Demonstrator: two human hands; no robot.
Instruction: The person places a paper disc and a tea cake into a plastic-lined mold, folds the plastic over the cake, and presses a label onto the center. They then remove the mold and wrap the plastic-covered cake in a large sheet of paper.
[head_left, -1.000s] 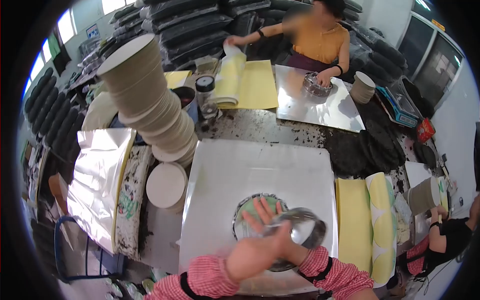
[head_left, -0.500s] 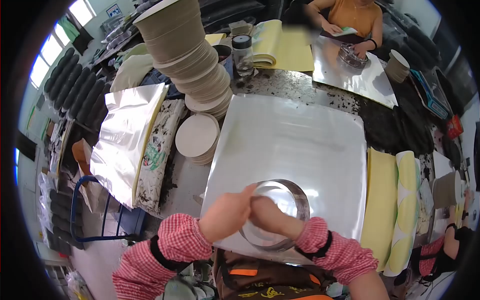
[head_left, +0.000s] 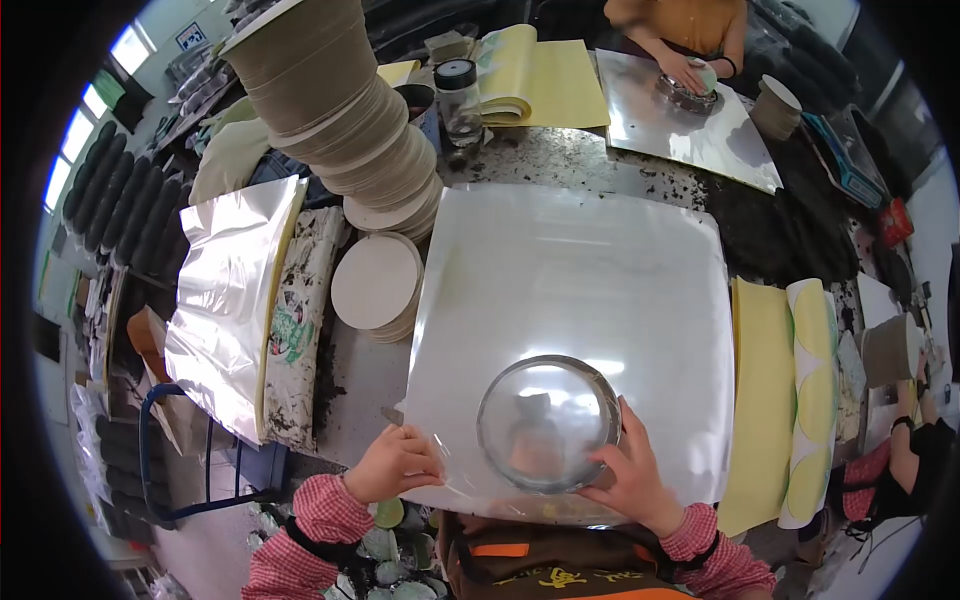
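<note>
A round metal ring (head_left: pixel 609 388) lies on the shiny metal sheet (head_left: pixel 570 270), near its front edge, with a smooth reflective surface inside it. My right hand (head_left: pixel 635 470) grips the ring's right side, thumb over the rim and fingers outside. Left of the ring, my left hand (head_left: pixel 396 464) is closed in a pinch at the sheet's left front corner. A thin clear strip or film (head_left: pixel 445 458) shows at its fingertips, too faint to make out fully.
Stacked round discs (head_left: pixel 375 280) and a tall leaning pile (head_left: pixel 310 90) stand at the left, beside foil sheets (head_left: pixel 225 300). Yellow sheets (head_left: pixel 760 400) lie right. A jar (head_left: pixel 457 105) stands behind. Across the table, a co-worker's hands (head_left: pixel 690 75) are at another ring (head_left: pixel 688 98).
My hands have parted from above the ring. The left moved left to the sheet's edge; the right moved down to the ring's right side. The view has shifted slightly.
</note>
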